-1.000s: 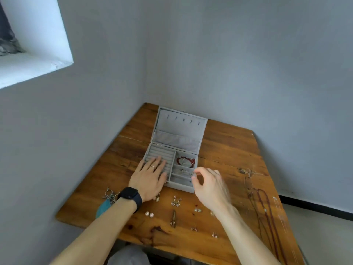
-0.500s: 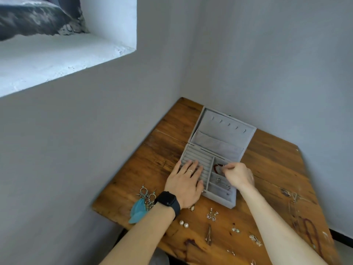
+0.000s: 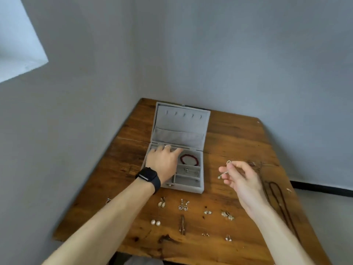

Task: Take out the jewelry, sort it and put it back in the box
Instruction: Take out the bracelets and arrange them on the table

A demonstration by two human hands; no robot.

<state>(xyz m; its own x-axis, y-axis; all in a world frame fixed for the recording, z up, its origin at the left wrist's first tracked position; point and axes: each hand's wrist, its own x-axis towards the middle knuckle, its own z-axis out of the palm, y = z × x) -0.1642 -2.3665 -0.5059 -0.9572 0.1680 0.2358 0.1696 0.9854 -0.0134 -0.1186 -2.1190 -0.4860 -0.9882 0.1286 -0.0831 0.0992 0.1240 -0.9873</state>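
An open grey jewelry box [image 3: 191, 188] stands on the wooden table [image 3: 236, 138], lid up. A red bead bracelet [image 3: 189, 160] lies in its top right compartment, and small earrings [image 3: 188, 170] lie in the compartment below. My left hand [image 3: 162, 162], with a ring and a black watch, rests flat on the box's ring rolls. My right hand [image 3: 240, 179] is raised right of the box and pinches a small silver jewelry piece [image 3: 225, 169].
Several pairs of earrings [image 3: 183, 205] lie in rows on the table in front of the box. A dark cord necklace [image 3: 277, 196] lies along the right edge. Grey walls close the table in at the left and back.
My right hand has come out of the box's right compartments and moved right with a silver piece pinched. The left hand stays on the ring rolls. The camera view has shifted.
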